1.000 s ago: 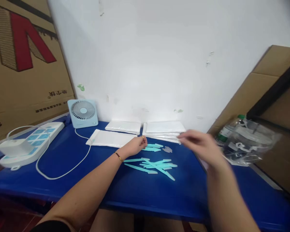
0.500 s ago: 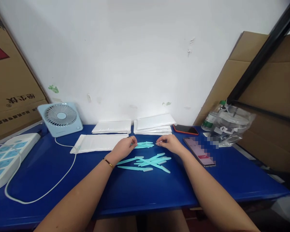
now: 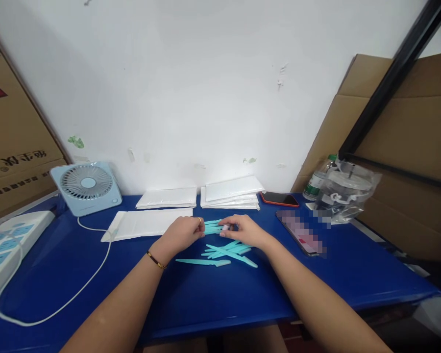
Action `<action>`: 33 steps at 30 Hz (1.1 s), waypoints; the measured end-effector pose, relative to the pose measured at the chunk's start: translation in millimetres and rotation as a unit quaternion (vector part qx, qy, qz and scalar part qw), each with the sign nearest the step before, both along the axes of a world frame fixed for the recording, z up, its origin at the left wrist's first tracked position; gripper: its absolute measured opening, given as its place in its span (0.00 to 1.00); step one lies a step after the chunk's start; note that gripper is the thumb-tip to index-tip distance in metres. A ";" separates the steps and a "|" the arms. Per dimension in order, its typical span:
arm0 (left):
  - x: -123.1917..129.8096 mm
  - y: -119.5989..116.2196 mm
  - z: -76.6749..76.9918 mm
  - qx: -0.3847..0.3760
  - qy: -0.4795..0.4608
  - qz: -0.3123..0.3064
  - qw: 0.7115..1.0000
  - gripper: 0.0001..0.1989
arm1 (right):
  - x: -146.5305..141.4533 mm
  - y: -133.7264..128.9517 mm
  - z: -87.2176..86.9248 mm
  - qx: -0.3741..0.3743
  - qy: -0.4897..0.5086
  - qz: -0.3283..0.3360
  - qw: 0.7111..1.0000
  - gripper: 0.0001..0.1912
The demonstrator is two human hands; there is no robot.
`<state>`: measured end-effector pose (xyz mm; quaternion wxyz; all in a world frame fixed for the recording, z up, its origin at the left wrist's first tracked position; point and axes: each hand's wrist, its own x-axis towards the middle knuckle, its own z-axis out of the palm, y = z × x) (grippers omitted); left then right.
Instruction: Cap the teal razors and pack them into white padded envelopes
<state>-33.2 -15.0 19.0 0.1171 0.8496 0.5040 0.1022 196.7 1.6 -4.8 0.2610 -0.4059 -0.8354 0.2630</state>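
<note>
Several teal eyebrow razors (image 3: pixel 213 226) lie side by side between my two hands, just above the blue table. My left hand (image 3: pixel 183 235) is closed around their left ends, a ring and a bracelet showing on it. With bent thumb and fingers, my right hand (image 3: pixel 244 230) grips their right ends, where a small pale piece shows at the fingertips. Nearer to me, a crossed pile of loose eyebrow razors (image 3: pixel 230 251) rests on the table. One single eyebrow razor (image 3: pixel 202 262) lies apart on the left of that pile.
A white padded mailer (image 3: pixel 143 224) lies left of my hands, with stacks of white packets (image 3: pixel 230 191) along the wall. A fan (image 3: pixel 88 186), its cable and a power strip (image 3: pixel 14 245) stand left. Phones (image 3: pixel 279 198), a bottle (image 3: pixel 316 181) and a bagged cup (image 3: pixel 347 191) are right.
My right hand has moved left onto the right ends of the held razors. One of the loose razors at the left is gone from the table. The view has shifted slightly.
</note>
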 end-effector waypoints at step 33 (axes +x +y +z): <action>-14.6 18.9 -14.1 -0.028 -0.099 0.049 0.993 0.11 | 39.0 15.6 0.8 -0.129 0.021 -0.005 0.991 0.15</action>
